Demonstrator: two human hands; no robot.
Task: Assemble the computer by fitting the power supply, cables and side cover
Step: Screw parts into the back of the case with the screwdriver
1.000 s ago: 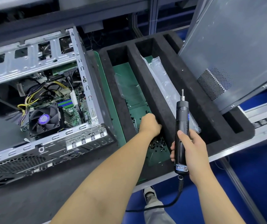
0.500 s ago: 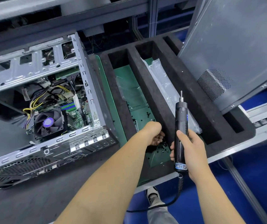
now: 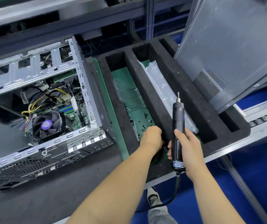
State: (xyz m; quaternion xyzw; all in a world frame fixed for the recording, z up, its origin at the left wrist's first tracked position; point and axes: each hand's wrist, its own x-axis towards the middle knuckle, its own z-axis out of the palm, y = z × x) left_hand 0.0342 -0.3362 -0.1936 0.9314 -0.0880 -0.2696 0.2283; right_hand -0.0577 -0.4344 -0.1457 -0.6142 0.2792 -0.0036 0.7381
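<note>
In the foam tray's (image 3: 147,94) left compartment, my left hand (image 3: 152,139) reaches down among the loose black screws (image 3: 143,119), fingers curled under; whether it pinches a screw I cannot tell. My right hand (image 3: 187,148) grips the electric screwdriver (image 3: 178,126), held upright with the bit pointing up, just beside the left hand. The open computer case (image 3: 51,101) lies to the left of the tray, fan (image 3: 47,124) and cables (image 3: 37,101) exposed. The side cover (image 3: 229,50) leans at the tray's right end
</note>
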